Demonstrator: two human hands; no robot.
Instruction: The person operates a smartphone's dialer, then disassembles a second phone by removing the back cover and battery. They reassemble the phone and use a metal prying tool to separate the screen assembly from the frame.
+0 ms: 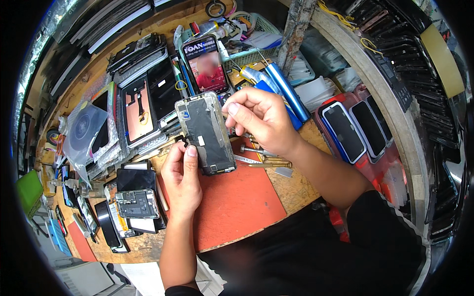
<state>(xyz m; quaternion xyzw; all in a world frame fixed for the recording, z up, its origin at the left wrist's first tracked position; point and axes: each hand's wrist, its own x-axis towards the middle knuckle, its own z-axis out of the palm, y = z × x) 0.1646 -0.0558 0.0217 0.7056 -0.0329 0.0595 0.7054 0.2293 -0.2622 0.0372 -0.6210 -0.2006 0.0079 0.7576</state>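
My left hand (pixel 185 180) grips a phone screen panel (pixel 206 133) by its lower left edge, thumb on the dark inner face. The panel is tilted upright above a red-orange work mat (pixel 239 207), with a pale frame and a small white label showing. At its upper right edge is my right hand (pixel 259 116), thumb and forefinger pinched together. Whatever lies between those fingertips is too small to make out. Just behind the panel stands a phone (pixel 206 66) with a lit screen.
Left of the mat lies an opened phone (pixel 137 203) on a stack of parts. Screwdrivers (pixel 269 163) lie on the right, below blue cylindrical tools (pixel 286 93). Farther left are bagged phone panels (pixel 136 111). Phones in a red tray (pixel 343 130) stand beyond my right forearm.
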